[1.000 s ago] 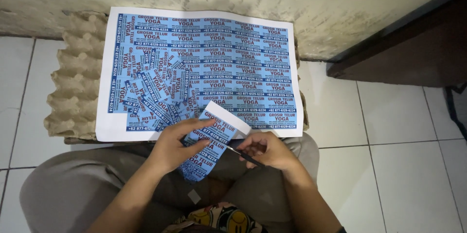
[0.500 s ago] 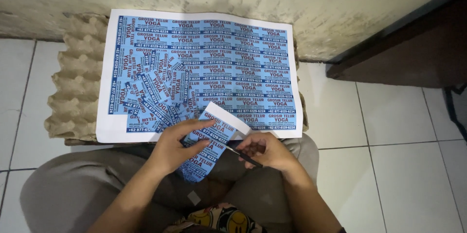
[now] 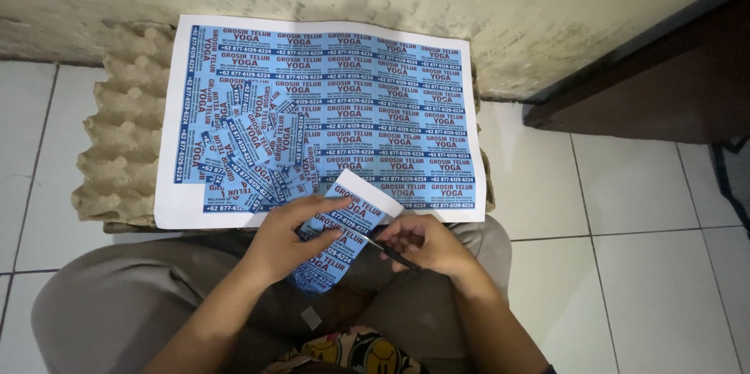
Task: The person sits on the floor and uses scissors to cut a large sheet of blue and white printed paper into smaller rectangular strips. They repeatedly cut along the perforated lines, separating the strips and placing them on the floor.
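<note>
We pinch the strip (image 3: pixel 337 241) in our left hand (image 3: pixel 293 241); our right hand (image 3: pixel 426 245) has barely moved, fingers probably closed on scissors (image 3: pixel 391 253) below the sheet (image 3: pixel 328 108).

Both forearms come up from the bottom of the view and angle inward, so the two hands meet near the middle, above the lap. The left hand (image 3: pixel 285 241) lies palm down with the wrist nearly straight; its fingers stretch out toward the right and the thumb is spread apart from them, pinching flat. The right hand (image 3: pixel 426 243) sits just beside it, turned slightly inward, with the fingers curled into a loose fist and the knuckles facing up. The fingertips of the two hands are close but do not touch. The legs are folded, knees spread wide to either side beneath the arms.
</note>
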